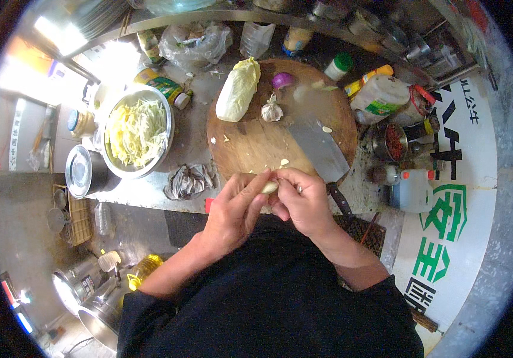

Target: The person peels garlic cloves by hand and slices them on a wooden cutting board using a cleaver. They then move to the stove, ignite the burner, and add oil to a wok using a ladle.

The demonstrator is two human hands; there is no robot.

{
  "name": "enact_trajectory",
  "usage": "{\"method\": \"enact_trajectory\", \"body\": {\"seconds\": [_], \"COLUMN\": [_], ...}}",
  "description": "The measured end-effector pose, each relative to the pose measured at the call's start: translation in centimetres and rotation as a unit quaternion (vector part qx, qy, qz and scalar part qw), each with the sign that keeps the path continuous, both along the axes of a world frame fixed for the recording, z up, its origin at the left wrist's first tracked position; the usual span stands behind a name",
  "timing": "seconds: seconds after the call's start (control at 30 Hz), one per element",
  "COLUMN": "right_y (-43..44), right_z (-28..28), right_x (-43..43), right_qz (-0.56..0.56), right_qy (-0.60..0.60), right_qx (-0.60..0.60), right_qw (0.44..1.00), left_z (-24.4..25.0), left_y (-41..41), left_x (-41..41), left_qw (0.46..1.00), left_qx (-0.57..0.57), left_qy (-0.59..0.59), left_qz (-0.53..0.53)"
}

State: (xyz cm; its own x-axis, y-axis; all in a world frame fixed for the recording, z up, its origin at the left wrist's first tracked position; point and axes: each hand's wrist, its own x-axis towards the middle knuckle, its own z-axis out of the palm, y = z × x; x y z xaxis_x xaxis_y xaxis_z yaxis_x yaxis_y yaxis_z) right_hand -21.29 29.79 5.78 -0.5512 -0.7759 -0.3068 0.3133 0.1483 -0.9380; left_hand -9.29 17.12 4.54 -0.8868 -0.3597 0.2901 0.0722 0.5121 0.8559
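Both hands meet over the near edge of a round wooden cutting board. My left hand pinches a pale garlic clove between its fingers. Against the clove's right side are the bent fingers of my right hand, with a small whitish piece by them. A cleaver lies on the board's right part, its dark handle over the near edge. Farther back on the board are a napa cabbage piece, a garlic bulb and a purple onion piece. Several garlic bits lie about.
A steel bowl of shredded cabbage stands at left, beside a lidded container and a crumpled dark plastic bag. Bottles and jars crowd the right, with a bowl of red chilli and a plastic jug. A metal shelf edge spans the back.
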Motion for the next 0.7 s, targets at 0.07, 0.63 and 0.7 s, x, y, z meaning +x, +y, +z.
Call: {"method": "enact_trajectory", "body": {"seconds": [0.07, 0.63, 0.7], "right_y": [-0.7, -2.7, -3.0], "right_z": [0.1, -0.3, -0.4], "right_x": [0.1, -2.5, -2.4], "right_qz": [-0.014, -0.043, -0.036], "right_qy": [-0.013, -0.169, -0.147], "right_qx": [-0.005, -0.044, -0.032], "right_qw": [1.0, 0.984, 0.988], "left_z": [0.1, -0.9, -1.1], "left_y": [-0.5, -3.7, -4.0], "left_x": [0.1, -1.0, -1.1], "left_qw": [1.0, 0.831, 0.813], "left_qx": [0.029, 0.546, 0.572], "left_qy": [-0.004, -0.089, -0.083], "left_qz": [0.008, -0.067, -0.064]}}
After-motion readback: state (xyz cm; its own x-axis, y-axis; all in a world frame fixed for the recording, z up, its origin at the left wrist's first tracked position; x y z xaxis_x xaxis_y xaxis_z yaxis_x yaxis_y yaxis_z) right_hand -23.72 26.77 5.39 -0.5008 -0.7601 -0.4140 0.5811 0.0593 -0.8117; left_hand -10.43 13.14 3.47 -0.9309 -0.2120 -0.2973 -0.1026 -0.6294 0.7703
